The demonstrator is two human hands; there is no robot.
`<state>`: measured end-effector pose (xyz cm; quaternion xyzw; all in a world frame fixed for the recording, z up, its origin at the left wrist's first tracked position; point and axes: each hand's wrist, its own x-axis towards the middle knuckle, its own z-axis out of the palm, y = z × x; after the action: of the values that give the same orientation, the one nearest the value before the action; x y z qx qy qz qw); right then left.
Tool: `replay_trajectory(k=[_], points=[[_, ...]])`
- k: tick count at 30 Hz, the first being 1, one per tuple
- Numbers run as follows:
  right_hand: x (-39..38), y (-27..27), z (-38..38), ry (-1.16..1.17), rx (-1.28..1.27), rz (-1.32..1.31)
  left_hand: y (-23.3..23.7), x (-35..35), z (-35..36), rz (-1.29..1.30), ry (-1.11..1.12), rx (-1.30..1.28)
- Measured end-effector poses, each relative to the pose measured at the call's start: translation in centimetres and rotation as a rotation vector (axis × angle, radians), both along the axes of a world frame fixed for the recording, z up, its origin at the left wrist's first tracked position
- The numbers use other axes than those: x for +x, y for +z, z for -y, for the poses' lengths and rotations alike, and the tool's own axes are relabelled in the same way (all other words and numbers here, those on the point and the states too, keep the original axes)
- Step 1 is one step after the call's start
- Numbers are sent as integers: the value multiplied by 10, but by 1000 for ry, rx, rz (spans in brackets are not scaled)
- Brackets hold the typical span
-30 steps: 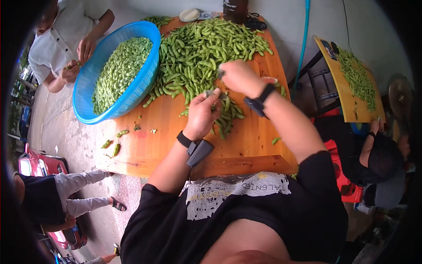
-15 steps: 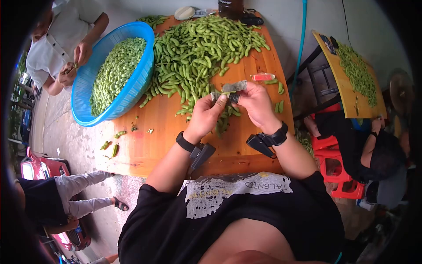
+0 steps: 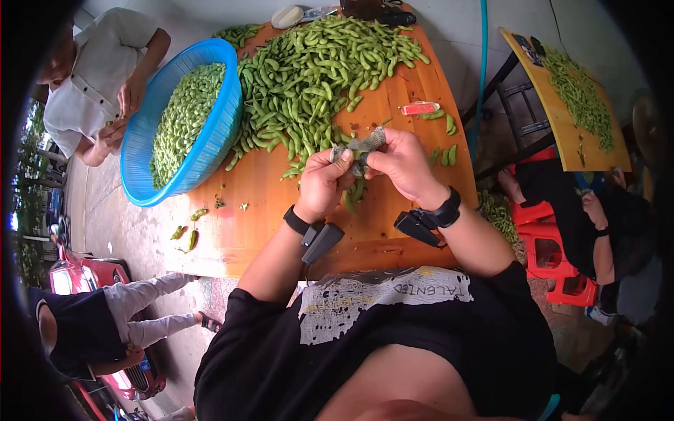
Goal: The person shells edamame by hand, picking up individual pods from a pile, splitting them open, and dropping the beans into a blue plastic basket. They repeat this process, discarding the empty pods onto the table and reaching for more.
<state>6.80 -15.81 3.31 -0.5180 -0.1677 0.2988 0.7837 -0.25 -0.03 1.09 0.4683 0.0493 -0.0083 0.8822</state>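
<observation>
Since the last frame the crumpled grey fabric strip has bunched shorter. My left hand and right hand each pinch an end above the orange wooden table. My estimate: round blue plastic basket partly filled, large heap of green bean pods left.

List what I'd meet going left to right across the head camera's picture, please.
blue basket of pods → left hand → grey strip pinched between both hands → right hand → second wooden board with pods, far right.
</observation>
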Motion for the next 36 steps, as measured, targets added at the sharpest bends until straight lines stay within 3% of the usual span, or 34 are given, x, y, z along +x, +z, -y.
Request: replay_trajectory(k=[5, 7, 8, 10, 12, 16, 21, 26, 28, 30, 33, 34, 36], points=[[-5, -4, -1, -58, -81, 295, -3, -1, -1, -13, -115, -184], [-6, -8, -4, -163, -57, 566, -7, -2, -2, -7, -151, -276], [-6, -8, -1, -166, -55, 565, -7, -2, -2, -51, -163, -317], [-8, 7, 5, -207, -227, 889, -5, -1, -2, -95, -179, -355], [-5, 7, 3, -258, -272, 1046, -3, 0, -2, -241, -200, -427], [2, 5, 6, -292, -352, 1392, -5, 4, -5, -288, -217, -412], [2, -4, 7, -231, -412, 1435, 6, 4, 3, -434, -93, 3], [1, 4, 19, -186, -536, 1241, 11, -1, 18, -203, -60, 366], [5, 11, 19, -36, -376, 307, 17, -3, 18, -76, -155, 463], [8, 13, 18, 52, -362, 248, 13, -1, 15, -105, -118, 449], [8, 17, 20, 128, -264, 84, 12, 0, 4, -115, -202, 223], [10, 15, 21, 115, -189, -63, 13, 0, 3, -111, -200, 219], [9, 11, 20, 101, -118, -204, 16, 1, 3, -196, -59, 168]])
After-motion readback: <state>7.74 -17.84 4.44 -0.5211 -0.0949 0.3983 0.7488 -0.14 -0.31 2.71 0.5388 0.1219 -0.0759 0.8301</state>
